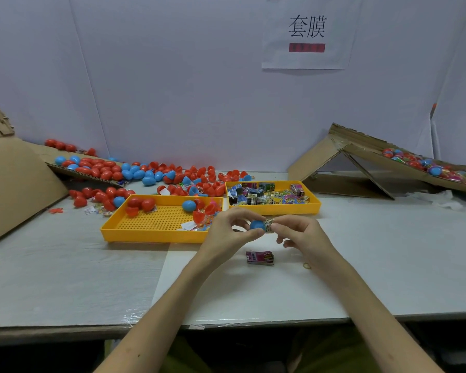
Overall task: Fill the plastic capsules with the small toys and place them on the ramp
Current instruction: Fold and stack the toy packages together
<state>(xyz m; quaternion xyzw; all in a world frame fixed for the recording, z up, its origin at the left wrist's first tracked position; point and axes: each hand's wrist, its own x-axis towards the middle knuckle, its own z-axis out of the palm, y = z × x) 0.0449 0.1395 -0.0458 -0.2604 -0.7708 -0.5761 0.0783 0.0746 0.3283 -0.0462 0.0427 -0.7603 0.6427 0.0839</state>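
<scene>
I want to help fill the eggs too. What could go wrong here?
1. The toy packet sticks out of the blue capsule half that the left hand pinches. Pushed crooked by the right hand, it may jam so the capsule won't close.
2. The half is held only by fingertips above the table, so it might slip and roll away.
3. The spare packet lying under the hands could be forgotten.

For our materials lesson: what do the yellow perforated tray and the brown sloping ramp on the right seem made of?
Yellow perforated tray: probably moulded plastic, smooth uniform colour, regular hole grid. Brown sloping ramp: cardboard, matte, ragged torn edges.
</scene>
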